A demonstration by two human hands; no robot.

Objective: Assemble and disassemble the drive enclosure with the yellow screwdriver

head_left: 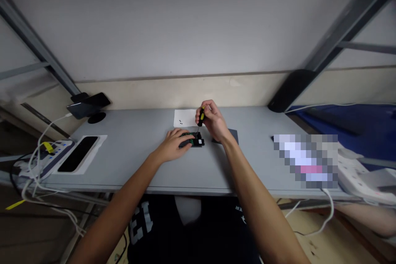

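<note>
My right hand (212, 120) is closed around a small screwdriver (202, 116) with a black and yellow handle. Its shaft points down at an opened black device (198, 142) that shows a green circuit board and a small white label. Whether the tip touches a screw is too small to tell. My left hand (175, 144) holds the device against the desk from its left side, fingers over the far edge and thumb at the near one. Beneath my right wrist lies a dark grey flat panel (232, 135), partly hidden. Several tiny dark pieces, probably screws (180, 122), sit on white paper (185, 114) behind the device.
On the grey desk (117, 148), a black phone (78, 154) lies on white paper at left, near a power strip (58, 156) with tangled cables. Another phone (89, 105) leans on a stand. A lit, blurred-out screen (305, 161) and a white power strip (355, 169) are at right.
</note>
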